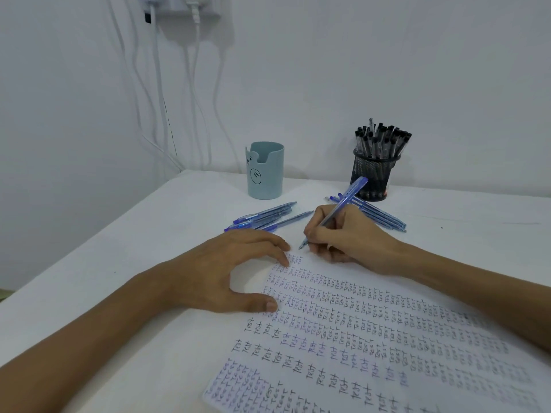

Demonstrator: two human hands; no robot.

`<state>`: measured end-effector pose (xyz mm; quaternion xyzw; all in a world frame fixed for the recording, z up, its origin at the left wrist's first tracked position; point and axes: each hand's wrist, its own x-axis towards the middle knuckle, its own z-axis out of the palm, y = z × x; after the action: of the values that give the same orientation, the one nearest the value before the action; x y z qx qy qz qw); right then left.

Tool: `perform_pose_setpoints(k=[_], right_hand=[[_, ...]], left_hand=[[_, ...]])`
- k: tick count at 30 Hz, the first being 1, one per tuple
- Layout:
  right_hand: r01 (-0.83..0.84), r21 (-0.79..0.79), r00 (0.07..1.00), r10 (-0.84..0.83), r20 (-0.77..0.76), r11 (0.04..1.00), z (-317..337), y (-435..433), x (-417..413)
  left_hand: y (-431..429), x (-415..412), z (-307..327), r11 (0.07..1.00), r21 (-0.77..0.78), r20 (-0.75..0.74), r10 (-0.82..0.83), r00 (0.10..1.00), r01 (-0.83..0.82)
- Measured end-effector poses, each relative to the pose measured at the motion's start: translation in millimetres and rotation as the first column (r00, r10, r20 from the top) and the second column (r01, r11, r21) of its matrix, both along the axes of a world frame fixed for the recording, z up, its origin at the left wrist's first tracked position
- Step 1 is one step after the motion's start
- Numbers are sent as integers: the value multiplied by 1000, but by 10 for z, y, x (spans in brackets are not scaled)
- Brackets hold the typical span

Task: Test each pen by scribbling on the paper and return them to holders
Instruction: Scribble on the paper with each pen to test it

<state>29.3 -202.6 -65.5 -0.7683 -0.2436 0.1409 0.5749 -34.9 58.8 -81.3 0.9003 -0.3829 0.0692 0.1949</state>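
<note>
My right hand [346, 238] grips a blue pen [349, 195] in a writing hold, its tip down at the top edge of the paper [372, 335]. The sheet is covered with rows of the word "test" in black and blue ink. My left hand [235, 269] rests flat on the paper's left edge, fingers and thumb spread. Several blue pens [265, 219] lie loose on the table behind my left hand. Another bunch of blue pens [378, 214] lies behind my right hand. A teal cup holder [265, 171] stands at the back. A black mesh holder [374, 174] is full of black pens.
The white table [167, 228] meets a white wall at the back. White cables [193, 93] hang down the wall from a socket at the upper left. The table's left edge runs diagonally past my left forearm.
</note>
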Motion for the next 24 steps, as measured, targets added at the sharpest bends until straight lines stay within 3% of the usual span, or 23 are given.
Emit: perform_pose_setpoints(k=[10, 24], right_hand=[[0, -103, 979, 21, 201, 995, -59, -8, -92], [-4, -118, 979, 28, 202, 993, -69, -4, -75]], left_hand=[[-3, 6, -22, 1000, -3, -10, -13, 1000, 13], [-22, -20, -11, 1000, -9, 7, -26, 1000, 26]])
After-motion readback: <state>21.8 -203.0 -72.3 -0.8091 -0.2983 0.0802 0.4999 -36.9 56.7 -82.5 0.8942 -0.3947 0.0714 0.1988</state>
